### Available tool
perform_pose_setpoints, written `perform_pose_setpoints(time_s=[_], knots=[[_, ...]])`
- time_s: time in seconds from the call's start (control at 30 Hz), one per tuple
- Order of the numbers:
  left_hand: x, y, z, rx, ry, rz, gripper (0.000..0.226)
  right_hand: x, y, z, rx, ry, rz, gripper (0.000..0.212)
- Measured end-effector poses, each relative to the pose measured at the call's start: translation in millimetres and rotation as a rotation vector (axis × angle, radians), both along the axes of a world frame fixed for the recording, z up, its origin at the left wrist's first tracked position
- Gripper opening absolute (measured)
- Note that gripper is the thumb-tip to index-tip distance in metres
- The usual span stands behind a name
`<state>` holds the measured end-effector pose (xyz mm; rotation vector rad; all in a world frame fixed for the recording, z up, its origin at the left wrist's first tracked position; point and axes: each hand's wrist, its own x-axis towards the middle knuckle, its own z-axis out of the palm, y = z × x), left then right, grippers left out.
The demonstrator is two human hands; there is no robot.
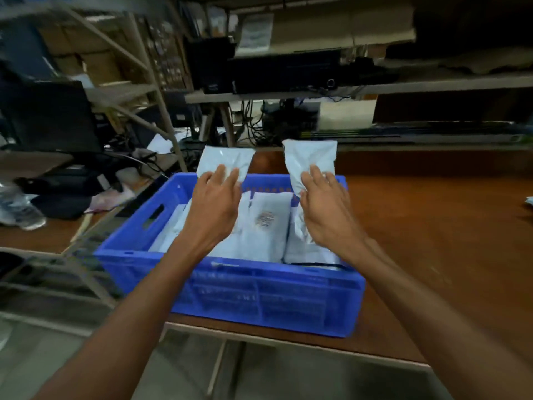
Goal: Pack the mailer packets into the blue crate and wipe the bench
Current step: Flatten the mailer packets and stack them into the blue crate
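Gripping a left packet (227, 161) in the left hand (215, 203) and a right packet (310, 158) in the right hand (326, 210), both above the far end of the blue crate (230, 268), long axes pointing away, over stacked packets (268, 226) lying lengthwise inside, crate on the brown surface (432, 241).

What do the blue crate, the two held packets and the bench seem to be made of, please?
Blue crate: rigid moulded plastic, apparently, given ribbed walls and handle slots. Left packet and right packet: thin glossy plastic film, likely; creased and shiny. Bench: wood or laminate, smooth reddish brown; cannot tell which.
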<state>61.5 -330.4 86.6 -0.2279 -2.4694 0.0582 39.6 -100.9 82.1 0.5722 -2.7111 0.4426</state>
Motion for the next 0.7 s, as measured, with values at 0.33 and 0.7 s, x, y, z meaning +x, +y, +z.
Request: perform_pose_setpoints(time_s=[0.33, 0.7], knots=[[-36.5, -43.7, -49.0, -0.253, -0.904, 0.000, 0.048, -13.5, -24.1, -56.4, 0.240, -0.642, -0.205, 0.062], [-41.9, -54.1, -64.9, -0.288, -1.021, -0.032, 0.056, -15.2, -24.7, -59.2, 0.283, -0.751, -0.194, 0.062]])
